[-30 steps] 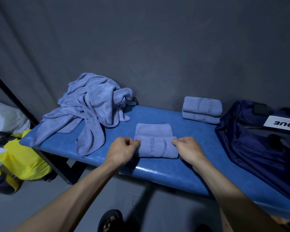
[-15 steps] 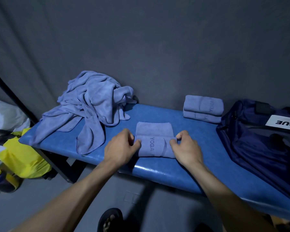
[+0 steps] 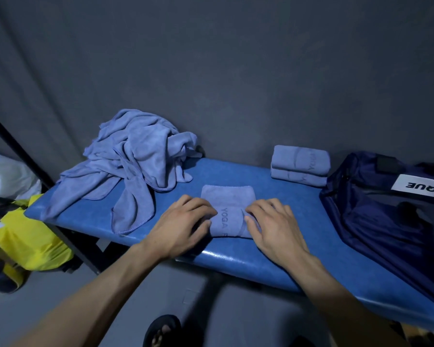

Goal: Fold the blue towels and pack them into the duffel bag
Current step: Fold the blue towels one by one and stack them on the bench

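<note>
A small folded blue towel marked "YOGA" lies near the front edge of the blue padded bench. My left hand rests on its left side and my right hand on its right side, fingers laid fairly straight over the cloth, thumbs at the fold. A heap of unfolded blue towels sits at the bench's left end, one corner hanging over the front edge. Two folded towels are stacked at the back right. The open navy duffel bag lies on the right end.
A grey curtain wall stands right behind the bench. On the floor to the left are a yellow bag and a slanting black metal bar. My sandalled foot shows below the bench edge.
Both hands stopped pinching the towel's near corners, carried the fold over, and now lie flatter on top of the towel's sides. The towel is shorter front to back.
</note>
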The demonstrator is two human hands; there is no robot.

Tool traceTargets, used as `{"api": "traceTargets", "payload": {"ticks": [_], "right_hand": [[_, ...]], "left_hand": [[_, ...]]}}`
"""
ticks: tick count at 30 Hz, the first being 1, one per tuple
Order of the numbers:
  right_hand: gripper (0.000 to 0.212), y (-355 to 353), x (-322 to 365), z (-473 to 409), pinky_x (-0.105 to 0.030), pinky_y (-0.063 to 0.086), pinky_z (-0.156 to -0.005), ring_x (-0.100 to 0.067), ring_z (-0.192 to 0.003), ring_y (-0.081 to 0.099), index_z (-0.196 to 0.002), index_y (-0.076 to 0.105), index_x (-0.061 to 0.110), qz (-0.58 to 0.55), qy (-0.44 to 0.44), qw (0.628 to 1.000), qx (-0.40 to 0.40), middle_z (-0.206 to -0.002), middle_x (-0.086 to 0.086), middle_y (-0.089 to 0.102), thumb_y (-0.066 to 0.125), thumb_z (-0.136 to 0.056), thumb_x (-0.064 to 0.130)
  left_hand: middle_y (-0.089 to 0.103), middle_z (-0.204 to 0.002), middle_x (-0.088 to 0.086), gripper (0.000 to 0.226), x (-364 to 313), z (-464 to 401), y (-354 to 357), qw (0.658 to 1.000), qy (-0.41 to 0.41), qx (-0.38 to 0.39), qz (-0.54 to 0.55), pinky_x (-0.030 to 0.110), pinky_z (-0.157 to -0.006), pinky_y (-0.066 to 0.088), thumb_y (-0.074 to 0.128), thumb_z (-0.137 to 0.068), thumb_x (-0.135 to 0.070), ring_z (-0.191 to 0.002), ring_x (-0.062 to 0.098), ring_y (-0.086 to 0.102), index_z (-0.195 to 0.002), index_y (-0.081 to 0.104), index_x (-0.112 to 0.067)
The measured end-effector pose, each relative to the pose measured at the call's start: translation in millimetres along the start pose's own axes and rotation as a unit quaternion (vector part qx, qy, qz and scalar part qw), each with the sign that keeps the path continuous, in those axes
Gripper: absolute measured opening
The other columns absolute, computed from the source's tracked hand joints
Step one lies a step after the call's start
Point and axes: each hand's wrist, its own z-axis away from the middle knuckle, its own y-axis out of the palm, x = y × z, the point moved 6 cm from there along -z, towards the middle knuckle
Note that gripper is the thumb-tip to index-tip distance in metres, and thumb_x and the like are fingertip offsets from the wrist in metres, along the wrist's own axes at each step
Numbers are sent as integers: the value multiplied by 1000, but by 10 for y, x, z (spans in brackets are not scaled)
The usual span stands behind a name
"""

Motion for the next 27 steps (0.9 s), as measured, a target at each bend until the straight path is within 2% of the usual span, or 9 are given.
{"api": "traceTargets", "payload": {"ticks": [2,4,7,10,14,18,20,23,27], "right_hand": [[42,-11,-68,37,-38,42,-86,-19,-108,53,-115,65,23,-40,-20,998,54,-116,11,62,48,-93,55],[60,17,-142,83,-35,36,-99,-14,-123,46,-133,57,23,-58,-39,992,104,-133,13,56,52,-87,62],[63,27,-207,126,-30,30,-102,-11,-131,42,-143,53,24,-74,-49,991,102,-142,14,53,54,-87,53],[53,-13,-224,129,-27,32,-97,-10,-124,50,-136,60,25,-86,-42,993,74,-133,16,61,54,-87,44],[44,-91,-304,123,-30,42,-91,-5,-102,54,-124,64,34,-161,25,981,100,-105,18,65,52,-86,54],[31,-121,-333,103,-32,51,-80,-7,-86,60,-107,61,36,-248,82,957,128,-88,10,65,53,-86,58],[24,-102,-331,87,-34,51,-77,-11,-82,62,-99,61,31,-280,116,945,124,-85,7,66,56,-89,53],[32,-57,-329,38,-35,47,-68,-14,-69,58,-83,55,22,-301,177,929,124,-73,4,61,54,-94,52],[47,10,-335,-61,-35,37,-60,-13,-61,45,-72,43,17,-282,244,921,108,-62,9,45,49,-100,53]], "left_hand": [[54,-138,-16,46,57,53,-6,999,9,38,18,33,-106,41,56,-96,-52,-121,15,48,-135,59,-29],[48,-147,-14,58,109,98,11,998,15,61,23,30,-112,36,60,-93,-53,-130,14,44,-145,51,-30],[46,-151,-11,61,128,108,39,998,13,60,27,31,-113,36,60,-94,-44,-132,15,43,-150,45,-27],[48,-147,-11,56,92,98,13,998,10,56,36,31,-110,38,60,-94,-40,-129,15,46,-146,47,-26],[56,-127,-26,38,69,123,-72,990,-34,58,120,27,-99,42,58,-99,-47,-116,6,52,-134,52,-35],[68,-95,-11,25,101,149,-101,965,-128,51,221,32,-83,52,59,-97,-53,-90,9,63,-114,61,-35],[70,-84,-3,38,137,123,-95,948,-170,34,265,40,-77,54,56,-93,-61,-79,17,66,-103,64,-26],[72,-86,4,58,206,73,-39,931,-220,22,291,53,-83,54,50,-88,-72,-81,24,68,-96,66,-16],[75,-99,8,68,247,-15,-5,905,-291,24,308,51,-92,53,48,-83,-75,-87,22,71,-101,71,-14]]}}
